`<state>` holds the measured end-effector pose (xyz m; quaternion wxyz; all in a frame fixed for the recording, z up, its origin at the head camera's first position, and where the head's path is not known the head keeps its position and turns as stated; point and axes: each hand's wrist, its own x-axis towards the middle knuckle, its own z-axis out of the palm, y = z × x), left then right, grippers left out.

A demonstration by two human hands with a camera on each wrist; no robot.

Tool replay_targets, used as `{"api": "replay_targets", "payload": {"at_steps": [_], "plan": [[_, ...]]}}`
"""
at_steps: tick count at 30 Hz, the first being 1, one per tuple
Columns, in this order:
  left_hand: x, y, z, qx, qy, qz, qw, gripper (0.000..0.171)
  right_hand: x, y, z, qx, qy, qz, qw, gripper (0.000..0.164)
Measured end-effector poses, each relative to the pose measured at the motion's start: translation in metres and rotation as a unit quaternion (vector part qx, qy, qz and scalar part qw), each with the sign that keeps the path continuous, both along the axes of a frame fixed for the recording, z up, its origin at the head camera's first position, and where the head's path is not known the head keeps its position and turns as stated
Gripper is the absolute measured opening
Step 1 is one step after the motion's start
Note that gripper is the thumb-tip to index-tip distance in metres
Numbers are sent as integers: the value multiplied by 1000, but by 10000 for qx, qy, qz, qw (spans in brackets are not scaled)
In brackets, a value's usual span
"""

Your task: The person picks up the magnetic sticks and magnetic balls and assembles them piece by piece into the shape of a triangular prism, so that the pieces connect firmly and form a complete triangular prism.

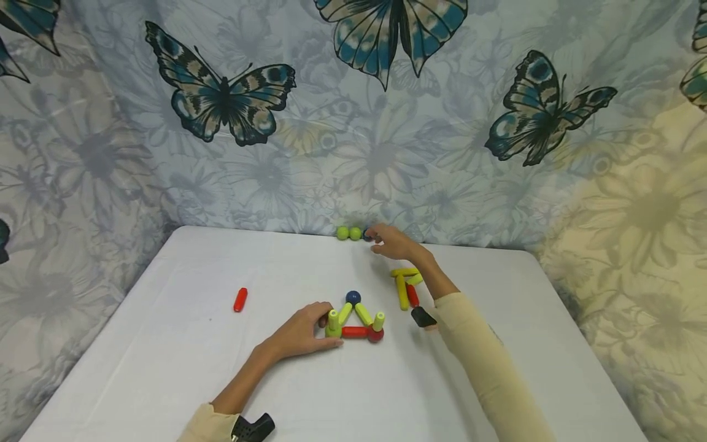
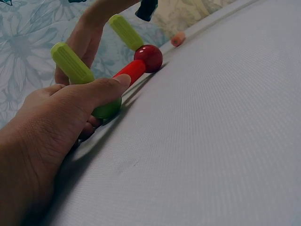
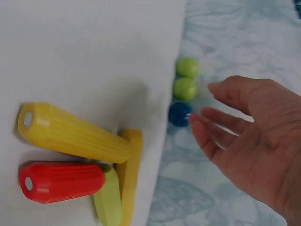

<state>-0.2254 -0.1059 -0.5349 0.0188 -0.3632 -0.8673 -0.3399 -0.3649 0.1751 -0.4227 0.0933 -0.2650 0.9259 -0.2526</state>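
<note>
Thumb and fingers of the left hand (image 1: 301, 331) curl round the green ball (image 2: 108, 110), apparently to steady the triangular frame (image 1: 363, 314) just right of that hand. The right hand (image 1: 394, 242) is loosely half-open beside a dark blue ball (image 3: 180, 114), likely stretched out for it (whether the fingertips touch is hard to tell). The frame has a red rod (image 1: 355, 332) nearest the person, a glossy dark red ball (image 2: 149, 58), and ribbed lime uprights (image 2: 126, 33).
</note>
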Motion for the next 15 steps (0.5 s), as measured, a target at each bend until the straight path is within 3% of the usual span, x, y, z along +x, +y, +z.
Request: {"api": "replay_targets", "payload": {"at_steps": [6,15], "plan": [[1,-1,1,-12,27,-32,10000,43,-20,-5,-20,659,106,-101,9977,62],[3,0,1,-115,-52,59,9999,44,-12,-7,-34,924,216,-1182,9884,52]]}}
